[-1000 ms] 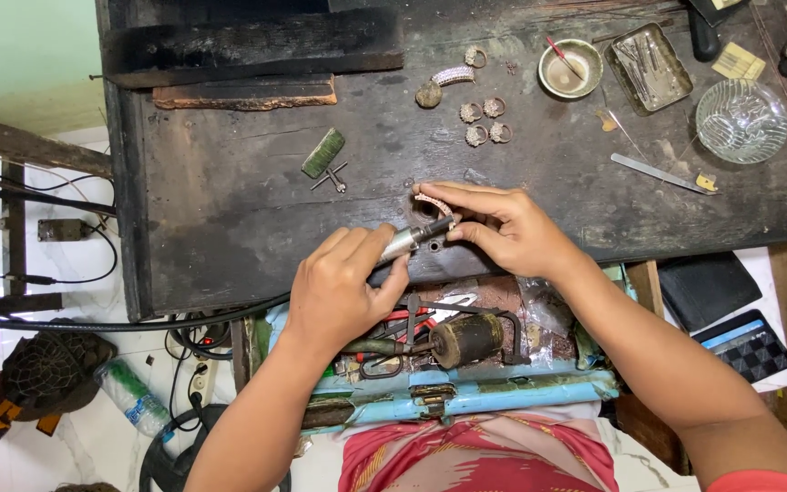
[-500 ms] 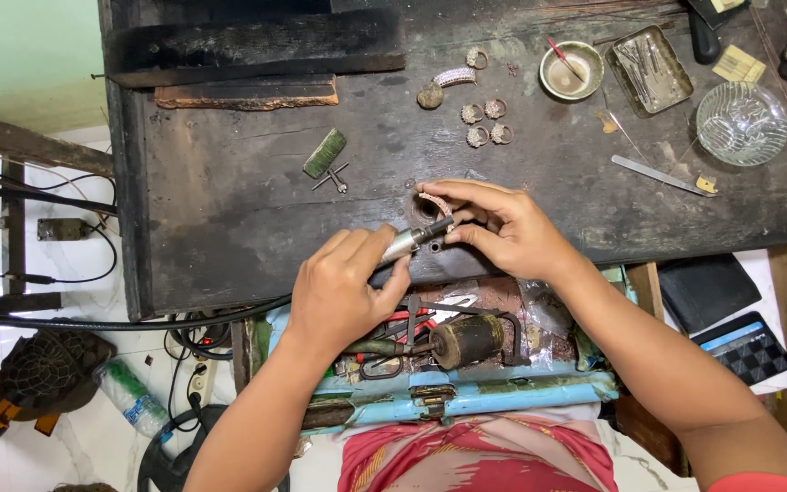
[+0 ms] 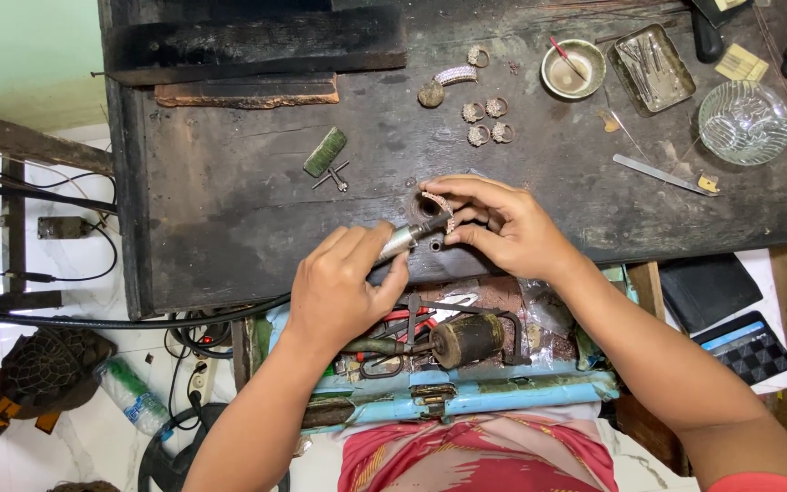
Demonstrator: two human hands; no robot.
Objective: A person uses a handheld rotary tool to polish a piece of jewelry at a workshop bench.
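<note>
My left hand (image 3: pixel 343 287) grips a silver rotary tool handpiece (image 3: pixel 401 240) whose black flexible shaft trails off to the left. Its tip points at a small stone-set ring (image 3: pixel 436 202) that my right hand (image 3: pixel 503 228) pinches between thumb and fingers, just over a round hole in the dark wooden workbench (image 3: pixel 248 200). Both hands sit close together near the bench's front edge. Several similar rings (image 3: pixel 486 118) and a curved stone-set band (image 3: pixel 454 75) lie further back on the bench.
A green brush block (image 3: pixel 325 151) and a small key (image 3: pixel 332 177) lie left of the hands. At the back right stand a small metal bowl (image 3: pixel 573 69), a metal tray (image 3: pixel 654 68), a glass dish (image 3: pixel 744 122) and a flat file (image 3: pixel 665 175). A drawer of tools (image 3: pixel 448 342) hangs below.
Hardly anything has changed: both hands stay at the same spot on the bench, with the tool tip still against the ring.
</note>
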